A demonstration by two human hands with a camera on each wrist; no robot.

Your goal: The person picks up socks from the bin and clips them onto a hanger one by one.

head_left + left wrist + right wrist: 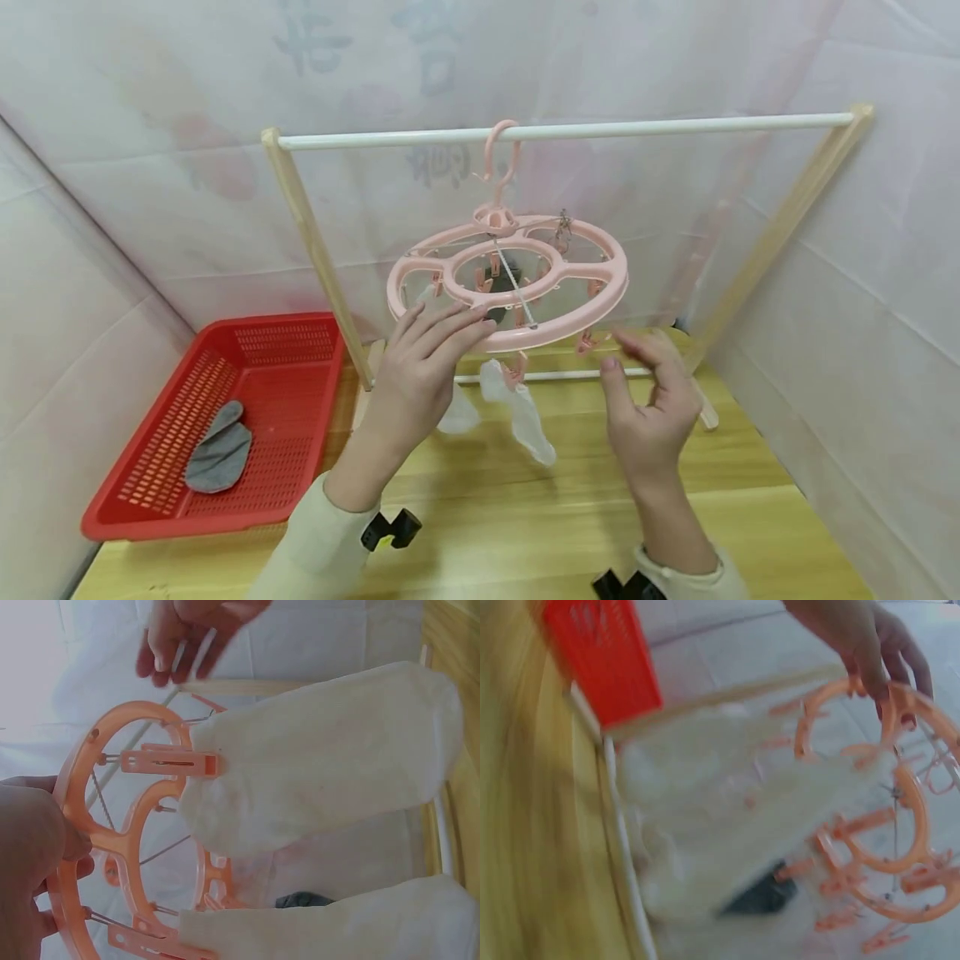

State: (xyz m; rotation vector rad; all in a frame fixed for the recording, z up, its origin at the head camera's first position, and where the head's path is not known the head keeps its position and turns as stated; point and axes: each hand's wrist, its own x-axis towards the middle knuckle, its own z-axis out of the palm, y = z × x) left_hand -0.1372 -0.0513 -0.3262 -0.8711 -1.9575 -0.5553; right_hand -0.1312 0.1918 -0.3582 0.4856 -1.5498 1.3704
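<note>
A pink round clip hanger hangs by its hook from a white rod. My left hand grips the near left of its outer ring, thumb and fingers on either side in the left wrist view. White socks hang from pink clips along the near side; one sock dangles in front in the head view. A dark grey sock hangs farther in, partly covered by the ring. My right hand is held off the hanger's right side, fingers loosely bent with nothing in them, close to a free clip.
The rod rests on wooden posts standing on a wood-grain table. At left is a red basket with a grey sock inside. Pale cloth encloses the back and sides.
</note>
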